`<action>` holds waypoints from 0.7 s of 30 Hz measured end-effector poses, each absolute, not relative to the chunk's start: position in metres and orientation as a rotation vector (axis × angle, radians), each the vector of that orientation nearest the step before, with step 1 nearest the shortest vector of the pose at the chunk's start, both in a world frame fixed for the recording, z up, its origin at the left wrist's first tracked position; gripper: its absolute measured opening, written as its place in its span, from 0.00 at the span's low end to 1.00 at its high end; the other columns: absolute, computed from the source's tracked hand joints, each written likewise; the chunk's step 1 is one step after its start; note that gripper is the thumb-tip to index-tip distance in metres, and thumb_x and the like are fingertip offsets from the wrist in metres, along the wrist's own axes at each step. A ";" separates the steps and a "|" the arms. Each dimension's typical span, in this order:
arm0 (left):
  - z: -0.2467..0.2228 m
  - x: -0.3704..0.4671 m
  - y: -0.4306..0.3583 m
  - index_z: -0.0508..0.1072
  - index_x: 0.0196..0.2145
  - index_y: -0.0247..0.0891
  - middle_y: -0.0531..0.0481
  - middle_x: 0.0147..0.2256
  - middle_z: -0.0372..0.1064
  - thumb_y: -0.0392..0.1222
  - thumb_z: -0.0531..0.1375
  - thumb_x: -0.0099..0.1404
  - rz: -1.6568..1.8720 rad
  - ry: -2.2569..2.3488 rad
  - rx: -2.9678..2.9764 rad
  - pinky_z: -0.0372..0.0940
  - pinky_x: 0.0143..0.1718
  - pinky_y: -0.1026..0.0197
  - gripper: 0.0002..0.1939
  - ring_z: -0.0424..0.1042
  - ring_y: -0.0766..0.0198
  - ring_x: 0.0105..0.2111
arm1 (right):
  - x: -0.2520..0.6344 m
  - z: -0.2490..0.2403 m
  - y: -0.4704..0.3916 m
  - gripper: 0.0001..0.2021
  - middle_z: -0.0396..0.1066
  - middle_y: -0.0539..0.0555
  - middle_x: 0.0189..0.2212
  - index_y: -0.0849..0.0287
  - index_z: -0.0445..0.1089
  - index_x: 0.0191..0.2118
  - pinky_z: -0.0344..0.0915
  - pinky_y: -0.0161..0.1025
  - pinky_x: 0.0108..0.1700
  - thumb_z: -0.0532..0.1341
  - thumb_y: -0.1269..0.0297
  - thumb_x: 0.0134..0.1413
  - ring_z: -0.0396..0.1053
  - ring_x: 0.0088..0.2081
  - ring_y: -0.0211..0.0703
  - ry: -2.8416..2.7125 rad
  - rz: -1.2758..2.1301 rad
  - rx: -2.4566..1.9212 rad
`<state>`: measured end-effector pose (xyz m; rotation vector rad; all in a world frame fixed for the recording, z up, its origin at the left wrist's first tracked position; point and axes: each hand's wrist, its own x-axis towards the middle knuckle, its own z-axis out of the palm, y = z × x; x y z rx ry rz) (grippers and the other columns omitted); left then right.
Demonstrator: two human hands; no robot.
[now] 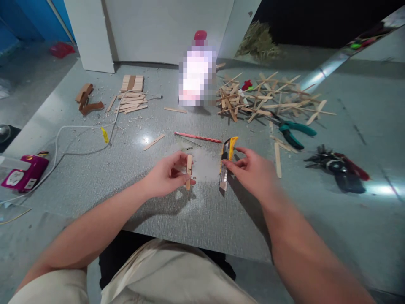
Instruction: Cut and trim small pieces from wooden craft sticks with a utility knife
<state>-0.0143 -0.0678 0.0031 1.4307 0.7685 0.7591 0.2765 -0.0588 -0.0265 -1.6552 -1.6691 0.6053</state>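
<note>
Pinched between the thumb and fingers of my left hand (174,173) is a wooden craft stick (189,162), held nearly upright in view, with a small dark mark partway along it. My right hand (249,169) grips a yellow and black utility knife (226,158); its metal blade end points toward me. A gap of table lies between the stick and the knife. Just beyond both hands, a red pencil (198,137) rests on the grey table (196,228). A single craft stick (154,142) lies to the left of the pencil.
A tangled heap of craft sticks (234,99) covers the back right, beside green-handled pliers (292,128). Keys (322,158) lie at right. Stacked sticks (132,83), a white cable (79,126) and a magenta box (25,173) are at left. A blurred-out bright object (196,76) stands at the back.
</note>
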 end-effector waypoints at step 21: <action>0.024 -0.013 -0.087 0.76 0.38 0.40 0.51 0.39 0.81 0.32 0.67 0.65 1.395 0.428 2.544 0.75 0.36 0.64 0.06 0.82 0.64 0.38 | 0.221 0.027 -0.116 0.10 0.79 0.57 0.35 0.60 0.73 0.47 0.75 0.42 0.41 0.62 0.77 0.62 0.76 0.38 0.44 -2.160 -0.073 -0.696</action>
